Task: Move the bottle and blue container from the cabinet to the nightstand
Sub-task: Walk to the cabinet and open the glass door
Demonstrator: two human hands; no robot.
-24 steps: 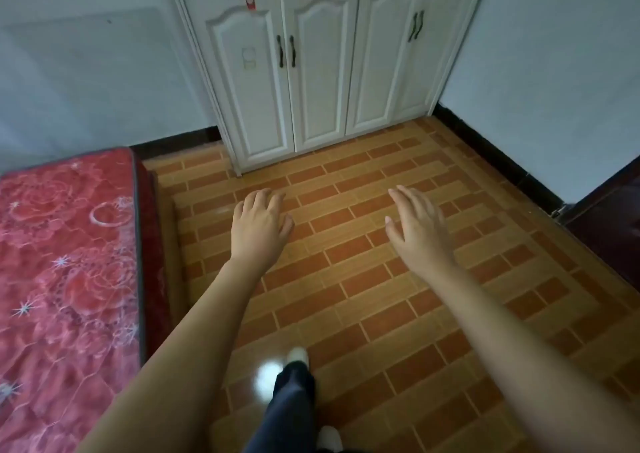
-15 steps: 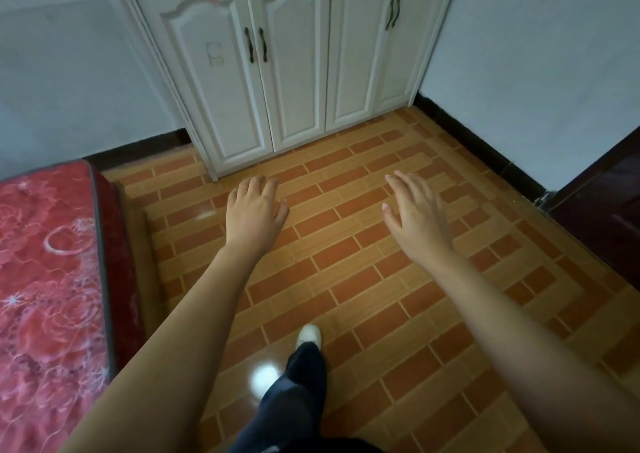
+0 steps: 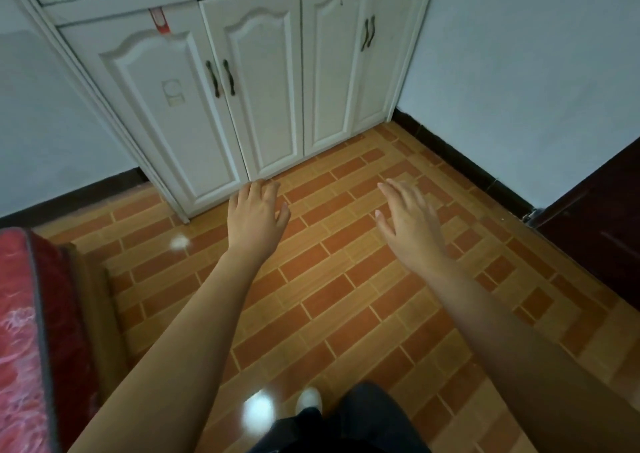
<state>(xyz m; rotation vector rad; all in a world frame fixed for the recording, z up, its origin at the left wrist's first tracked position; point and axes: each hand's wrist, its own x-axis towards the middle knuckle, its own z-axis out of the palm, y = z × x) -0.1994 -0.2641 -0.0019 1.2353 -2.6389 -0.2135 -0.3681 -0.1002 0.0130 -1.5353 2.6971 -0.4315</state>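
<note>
A white cabinet (image 3: pixel 263 82) with several shut panelled doors and dark handles stands against the far wall. My left hand (image 3: pixel 256 215) is stretched out over the floor just in front of its base, fingers apart and holding nothing. My right hand (image 3: pixel 408 222) hovers to the right, also open and empty. No bottle, blue container or nightstand is visible; the cabinet's inside is hidden behind the doors.
A bed with a red patterned mattress (image 3: pixel 27 331) runs along the left edge. A dark wooden door (image 3: pixel 602 224) stands at the right. Orange brick-pattern tiles (image 3: pixel 339 300) cover the floor, and my leg and white shoe (image 3: pixel 309 400) show at the bottom.
I have stepped closer to the cabinet, which now looks larger and nearer. Both hands stay stretched forward and open; the bed has slid further to the left of the view.
</note>
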